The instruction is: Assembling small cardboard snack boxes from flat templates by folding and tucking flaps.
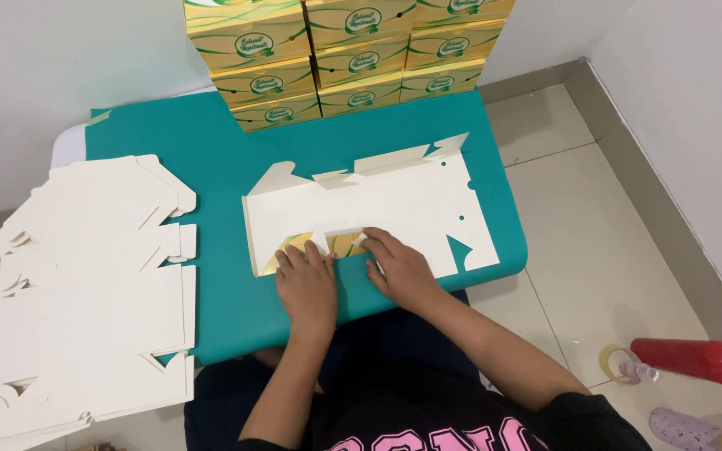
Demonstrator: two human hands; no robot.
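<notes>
We work at a teal surface that fills the middle of the view, with pale floor tiles to the right. At its far edge stands a stack of finished yellow-and-green cartons, several rows high against the wall. On the left, partly overhanging the edge, lies a pile of flat white carton blanks, still unfolded.

In the middle lies the one blank we are shaping, the flat die-cut carton, plain side up, its cut tabs pointing far and right. Its near flap is turned over, so the printed yellow face shows along the near edge.

Our left hand presses flat on that flap, fingers spread, clasping nothing. Our right hand rests just beside it on the same fold, fingers curled at the edge, pinning rather than gripping.

We judge this the first crease; the next move calls for firm, even pressure along the fold line.
</notes>
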